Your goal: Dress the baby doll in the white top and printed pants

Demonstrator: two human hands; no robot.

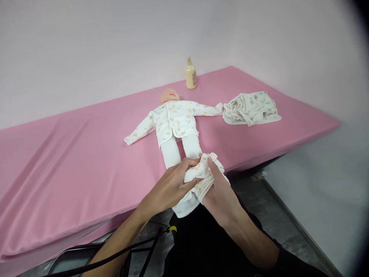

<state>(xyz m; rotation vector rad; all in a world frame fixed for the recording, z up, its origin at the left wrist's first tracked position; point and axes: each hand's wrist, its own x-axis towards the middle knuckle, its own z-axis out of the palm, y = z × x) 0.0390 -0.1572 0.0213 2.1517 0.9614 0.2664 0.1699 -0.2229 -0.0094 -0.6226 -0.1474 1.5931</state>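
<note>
A baby doll [170, 95] lies on its back on the pink-covered table, its arms spread. It wears a white printed jacket [176, 117], and its white legs [191, 145] point towards me. Over the table's front edge I hold white printed baby pants [187, 206], bunched up at the end of the leg on the right. My left hand [175, 181] grips the bunched cloth from the left, fingers curled. On the other side my right hand [219, 188] pinches the gathered fabric, thumb on top. The doll's feet are hidden by cloth and hands.
A pump bottle [191, 75] stands at the back of the pink table cover [95, 161], near the wall. A folded printed cloth [253, 107] lies right of the doll. A black cable [127, 248] crosses below my left arm, near a dark metal frame.
</note>
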